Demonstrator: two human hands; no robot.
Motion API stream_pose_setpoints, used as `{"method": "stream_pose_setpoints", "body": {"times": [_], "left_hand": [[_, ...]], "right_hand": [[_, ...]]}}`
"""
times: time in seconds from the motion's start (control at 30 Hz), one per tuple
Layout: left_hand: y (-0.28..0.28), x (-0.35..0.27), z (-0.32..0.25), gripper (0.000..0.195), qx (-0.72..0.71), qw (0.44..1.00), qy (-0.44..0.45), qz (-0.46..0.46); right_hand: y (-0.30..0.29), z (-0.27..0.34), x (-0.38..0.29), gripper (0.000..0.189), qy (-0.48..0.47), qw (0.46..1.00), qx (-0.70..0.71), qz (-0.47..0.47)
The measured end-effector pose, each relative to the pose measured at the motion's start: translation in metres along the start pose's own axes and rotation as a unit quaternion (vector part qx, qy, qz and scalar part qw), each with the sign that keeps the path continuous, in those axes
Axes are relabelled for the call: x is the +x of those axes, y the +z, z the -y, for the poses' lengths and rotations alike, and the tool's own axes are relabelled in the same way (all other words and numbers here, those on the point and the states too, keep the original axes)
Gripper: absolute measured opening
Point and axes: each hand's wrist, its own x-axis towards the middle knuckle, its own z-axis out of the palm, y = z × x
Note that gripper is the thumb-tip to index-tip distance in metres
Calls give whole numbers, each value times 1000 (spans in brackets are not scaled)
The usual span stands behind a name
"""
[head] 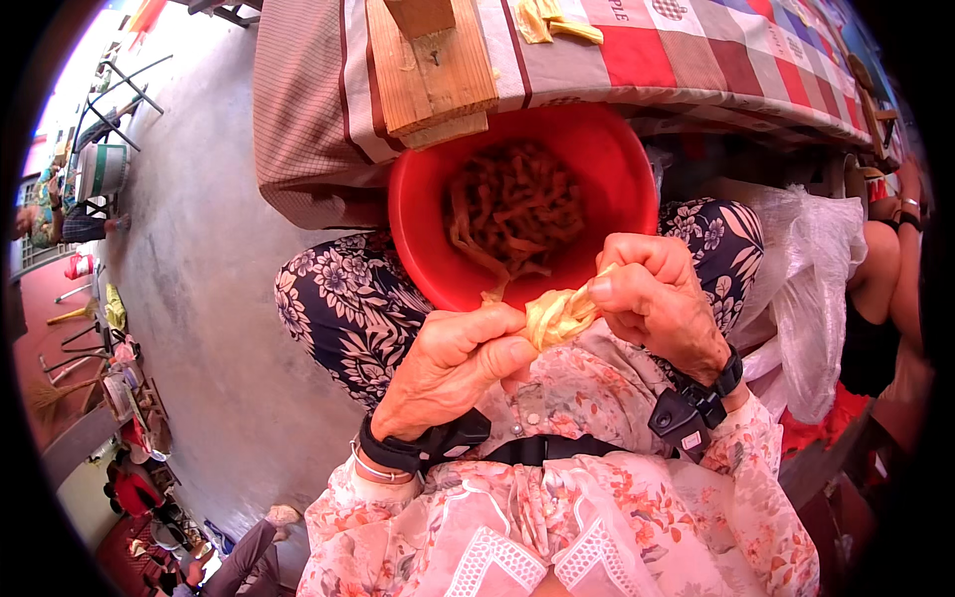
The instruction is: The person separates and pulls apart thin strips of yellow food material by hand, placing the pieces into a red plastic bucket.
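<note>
My left hand (462, 366) pinches the near end of a pale yellow bundle (559, 319), a soft strip twisted and wound on itself. My right hand (656, 298) grips its other end, thumb and fingertips pressed together. The strip's material is unclear. Just beyond both hands, a red plastic basin (612, 179) sits between my knees. Many brownish twisted strips (515, 201) lie inside it, and one long piece trails up the near wall towards my left hand.
A checked tablecloth (649, 56) covers the table ahead. On it are a wooden block with a nail (433, 82) and some yellow strips (552, 22). White plastic sacking (798, 291) lies at my right, near a seated person (877, 298). Stools and baskets line the left.
</note>
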Motion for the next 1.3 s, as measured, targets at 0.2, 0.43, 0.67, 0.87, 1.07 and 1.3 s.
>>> {"method": "stream_pose_setpoints", "body": {"times": [0.2,0.43,0.67,0.87,1.07,1.3], "left_hand": [[-1,7,3,9,110,986,123,37],[12,3,-7,10,92,993,76,-26],[15,-5,11,15,-158,986,-17,-44],[8,-7,8,17,-204,975,-82,-31],[16,-3,9,15,-165,986,-10,-28],[1,-6,4,10,30,998,42,-35]], "right_hand": [[-4,-2,-4,18,-37,999,8,-9],[0,7,-3,16,-66,987,-143,23],[-1,-4,4,12,-63,993,-98,-18],[3,11,4,21,-362,854,-374,-5],[24,9,6,27,-436,734,-514,81],[16,-4,11,16,-420,766,-472,119]]}}
